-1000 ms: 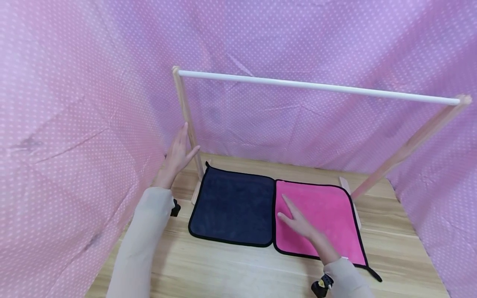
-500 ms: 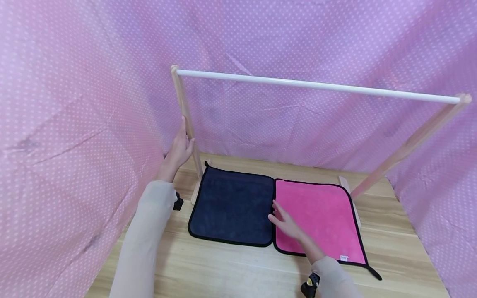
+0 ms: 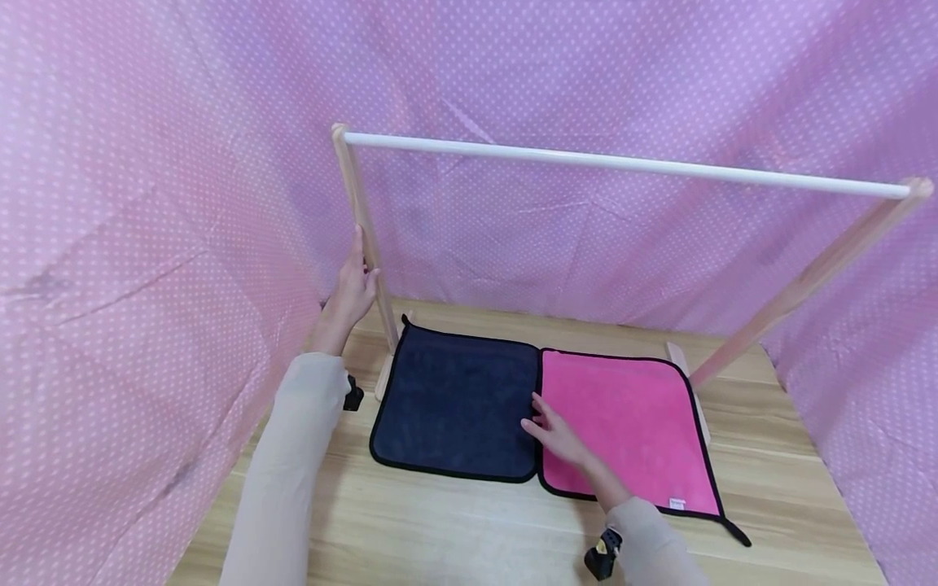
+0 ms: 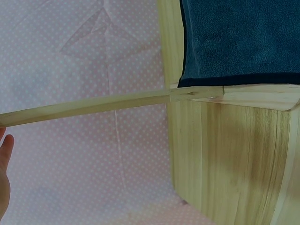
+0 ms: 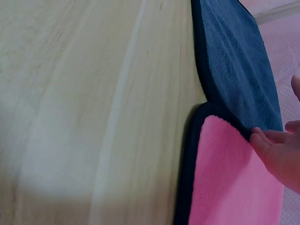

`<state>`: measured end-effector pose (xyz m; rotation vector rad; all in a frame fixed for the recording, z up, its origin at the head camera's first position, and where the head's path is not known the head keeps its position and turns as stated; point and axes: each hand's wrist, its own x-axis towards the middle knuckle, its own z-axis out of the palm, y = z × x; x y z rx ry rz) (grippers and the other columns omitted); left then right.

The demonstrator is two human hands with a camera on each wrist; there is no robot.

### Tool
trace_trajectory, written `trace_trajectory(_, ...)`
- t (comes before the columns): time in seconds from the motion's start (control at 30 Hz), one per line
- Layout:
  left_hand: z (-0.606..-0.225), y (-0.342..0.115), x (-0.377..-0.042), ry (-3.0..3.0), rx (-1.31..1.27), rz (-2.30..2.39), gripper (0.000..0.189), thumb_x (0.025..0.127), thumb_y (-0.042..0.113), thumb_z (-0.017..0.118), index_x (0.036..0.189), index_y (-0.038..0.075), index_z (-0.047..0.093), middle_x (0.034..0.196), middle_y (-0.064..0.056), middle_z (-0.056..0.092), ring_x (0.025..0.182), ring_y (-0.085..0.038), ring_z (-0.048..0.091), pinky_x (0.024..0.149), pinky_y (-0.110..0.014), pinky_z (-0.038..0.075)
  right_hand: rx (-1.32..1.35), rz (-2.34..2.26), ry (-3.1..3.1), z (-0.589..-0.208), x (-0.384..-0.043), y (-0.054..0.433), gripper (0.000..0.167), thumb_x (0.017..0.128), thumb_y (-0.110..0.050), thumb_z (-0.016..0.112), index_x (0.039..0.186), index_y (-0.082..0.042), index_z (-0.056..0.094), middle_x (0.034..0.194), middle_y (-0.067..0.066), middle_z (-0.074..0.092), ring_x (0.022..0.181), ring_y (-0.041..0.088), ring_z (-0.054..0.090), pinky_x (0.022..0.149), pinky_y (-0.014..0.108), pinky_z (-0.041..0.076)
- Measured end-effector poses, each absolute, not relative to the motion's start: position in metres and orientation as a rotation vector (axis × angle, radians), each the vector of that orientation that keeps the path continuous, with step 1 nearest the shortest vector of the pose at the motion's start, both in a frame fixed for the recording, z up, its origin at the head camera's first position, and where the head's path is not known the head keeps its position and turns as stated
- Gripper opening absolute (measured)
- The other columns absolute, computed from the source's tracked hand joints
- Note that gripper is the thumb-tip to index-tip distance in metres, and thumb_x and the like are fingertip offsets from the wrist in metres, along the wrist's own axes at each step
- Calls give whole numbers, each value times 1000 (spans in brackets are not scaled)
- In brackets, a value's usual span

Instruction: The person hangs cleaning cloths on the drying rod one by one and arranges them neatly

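A wooden rack has a white crossbar (image 3: 623, 163) and a left post (image 3: 357, 191). My left hand (image 3: 353, 289) lies along that post, index finger pointing up it and thumb beside it. In the left wrist view, the thumb (image 4: 6, 149) shows just below the post (image 4: 84, 107). A navy towel (image 3: 458, 407) and a pink towel (image 3: 630, 423), both edged in black, lie flat side by side. My right hand (image 3: 560, 439) is over the pink towel's left edge, fingers loosely spread. In the right wrist view, its thumb tip overlaps the border between the towels.
The rack's right post (image 3: 806, 289) rises from a foot beside the pink towel. A wooden table (image 3: 440, 529) lies under everything. Pink dotted cloth (image 3: 220, 203) hangs at the back and sides. A black loop (image 3: 735, 533) sticks out from the pink towel's corner.
My left hand has moved up and closer against the left post. My right hand has shifted left over the pink towel to its border with the navy one. Both towels lie as before.
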<state>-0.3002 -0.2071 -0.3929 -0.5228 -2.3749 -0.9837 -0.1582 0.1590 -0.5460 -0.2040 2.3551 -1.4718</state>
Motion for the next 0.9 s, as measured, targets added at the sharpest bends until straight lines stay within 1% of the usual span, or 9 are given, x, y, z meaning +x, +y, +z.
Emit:
trace_trajectory(0.17,-392,-206,-299,-2373,-494,-1007,70,89,-9,46,144,-1,3,129,-39,34,104,-47,50,87,-46,48,-126,-1416,2371,-543,-161,155,71,93,-30,51,144,2,14,142,28,26,124,41,37,99,52,36)
trace_trajectory(0.37,-392,-205,-297,-2384,-505,-1027,72,89,-10,45,144,0,0,128,-38,34,106,-48,49,88,-47,47,-49,-1415,2390,-543,-165,154,72,93,-24,51,144,5,8,142,31,23,122,41,36,100,53,34)
trace_trajectory(0.47,-392,-206,-298,-2382,-502,-1026,72,89,-10,45,145,1,0,130,-38,33,105,-48,49,87,-47,48,-37,-1473,2360,-544,-171,154,72,92,-19,52,143,7,7,141,34,23,122,43,34,99,54,34)
trace_trajectory(0.6,-392,-206,-297,-2378,-494,-1026,73,89,-10,45,145,2,0,130,-38,32,105,-47,50,87,-47,48,43,-1653,2225,-545,-180,152,73,89,-10,54,141,9,7,138,36,24,124,45,31,103,55,28)
trace_trajectory(0.67,-393,-206,-296,-2371,-490,-1027,73,89,-11,45,145,2,0,129,-38,34,105,-47,50,87,-47,48,97,-1708,2176,-546,-183,151,73,88,-7,55,141,10,7,136,36,28,124,43,31,105,54,25)
trace_trajectory(0.73,-393,-205,-296,-2361,-490,-1028,73,88,-11,46,145,0,1,126,-39,36,104,-47,51,87,-47,48,134,-1717,2167,-547,-185,150,73,87,-6,56,140,11,10,131,35,35,122,41,36,106,54,24)
trace_trajectory(0.8,-393,-204,-296,-2353,-489,-1025,72,88,-12,46,144,-1,3,124,-39,38,103,-47,51,87,-47,48,149,-1685,2195,-547,-185,150,71,87,-6,57,140,11,13,122,32,43,116,38,42,104,53,28)
trace_trajectory(0.87,-392,-204,-296,-2354,-484,-1022,72,88,-11,46,144,-1,3,125,-39,38,102,-47,52,86,-47,48,151,-1665,2215,-548,-184,149,69,86,-6,58,139,11,17,109,25,50,104,33,48,99,50,35)
trace_trajectory(0.9,-392,-204,-296,-2355,-482,-1020,72,88,-11,46,144,-1,3,126,-39,37,102,-47,52,86,-47,48,147,-1659,2222,-548,-184,150,68,86,-7,58,139,11,19,102,20,51,95,30,50,94,46,40)
